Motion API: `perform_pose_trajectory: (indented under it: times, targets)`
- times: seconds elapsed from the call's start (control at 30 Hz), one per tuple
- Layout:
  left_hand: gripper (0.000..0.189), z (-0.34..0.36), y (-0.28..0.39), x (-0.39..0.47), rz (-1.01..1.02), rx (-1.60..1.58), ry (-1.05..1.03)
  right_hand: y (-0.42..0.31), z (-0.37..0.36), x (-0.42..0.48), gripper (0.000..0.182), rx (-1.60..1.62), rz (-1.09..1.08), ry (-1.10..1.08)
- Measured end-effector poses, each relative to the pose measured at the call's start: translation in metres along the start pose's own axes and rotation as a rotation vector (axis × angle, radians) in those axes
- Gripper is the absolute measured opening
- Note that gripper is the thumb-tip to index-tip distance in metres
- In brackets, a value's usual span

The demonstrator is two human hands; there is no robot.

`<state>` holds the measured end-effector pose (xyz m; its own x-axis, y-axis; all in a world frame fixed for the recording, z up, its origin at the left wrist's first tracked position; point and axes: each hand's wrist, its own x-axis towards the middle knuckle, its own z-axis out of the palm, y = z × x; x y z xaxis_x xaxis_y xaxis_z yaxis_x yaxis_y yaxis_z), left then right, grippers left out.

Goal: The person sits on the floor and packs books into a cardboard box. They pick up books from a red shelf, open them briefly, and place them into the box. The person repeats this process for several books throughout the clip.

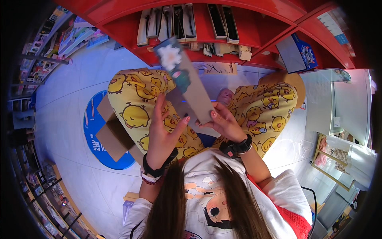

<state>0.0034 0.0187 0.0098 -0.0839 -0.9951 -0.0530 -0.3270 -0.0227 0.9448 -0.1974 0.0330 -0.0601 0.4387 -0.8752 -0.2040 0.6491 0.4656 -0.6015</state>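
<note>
A long, narrow cardboard box (195, 86) with a white flower and green leaves printed near its far end slants up in front of me. My right hand (225, 122) grips its near end, thumb on top and fingers underneath. To the left of the box, my left hand (165, 128) is raised, fingers spread, with nothing in it. The box's far end is blurred and reaches toward the red shelf (119, 28). Several similar slim boxes (166, 24) stand tilted on that shelf, some showing dark slender items inside. Whether the held box contains anything is hidden.
An open brown carton (115, 139) sits by my left knee on a round blue floor sticker (94, 119). A blue-and-white box (298, 55) rests on the shelf at right. White cabinets (320, 101) stand right; stocked racks (38, 191) line the left.
</note>
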Motion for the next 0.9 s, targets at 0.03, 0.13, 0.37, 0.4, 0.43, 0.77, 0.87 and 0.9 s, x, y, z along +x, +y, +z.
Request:
perform_pose_trajectory:
  times: [0.03,0.13,0.37,0.4,0.43,0.77,0.87,0.9]
  targets:
    - [0.065,0.000,-0.005,-0.002,-0.008,-0.007,-0.033,-0.002,0.005,0.001,0.036,-0.026,0.002,-0.034]
    - [0.045,-0.013,-0.015,-0.018,-0.127,-0.172,-0.158,-0.008,0.022,-0.002,0.037,-0.233,0.084,-0.111]
    - [0.036,-0.045,-0.019,-0.046,-0.234,-0.432,0.020,0.021,0.053,0.008,0.039,-0.329,0.083,-0.180]
    - [0.038,-0.052,-0.020,-0.048,-0.247,-0.460,0.081,0.024,0.060,0.008,0.040,-0.203,0.102,-0.212]
    - [0.039,-0.059,-0.021,-0.050,-0.260,-0.487,0.142,0.025,0.061,0.009,0.039,-0.204,0.117,-0.257]
    - [0.045,-0.167,-0.100,-0.082,-0.473,-0.494,0.634,0.055,0.058,0.014,0.037,-0.329,0.156,-0.124]
    - [0.043,-0.179,-0.156,-0.091,-0.686,-0.433,0.534,0.051,0.064,0.019,0.036,-0.325,0.211,-0.010]
    - [0.043,-0.182,-0.177,-0.094,-0.741,-0.426,0.489,0.050,0.069,0.021,0.035,-0.340,0.214,0.006]
